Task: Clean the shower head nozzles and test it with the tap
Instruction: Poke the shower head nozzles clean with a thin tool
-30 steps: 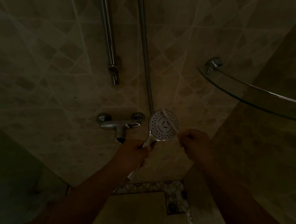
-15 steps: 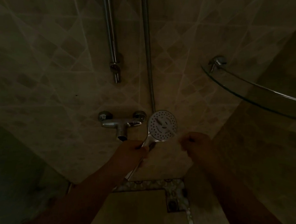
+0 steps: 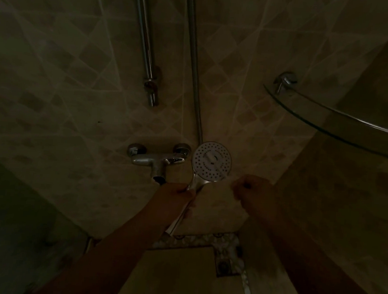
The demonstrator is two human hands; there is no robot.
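Your left hand (image 3: 178, 195) fingers are wrapped around the handle of the shower head (image 3: 211, 162), whose face looks at you. Your right hand (image 3: 252, 191) is curled, just right and below it; whether it holds something, I cannot tell.

Both bare forearms are reaching up and forward from the bottom of the view, pretty dim lighting. The left hand (image 3: 176, 195) is gripping a handle, fingers wrapping around it with the knuckles facing up. The right hand (image 3: 253, 192) is hanging just off to the side of those fingers, curling into a loose fist; can't tell if it's pinching anything.
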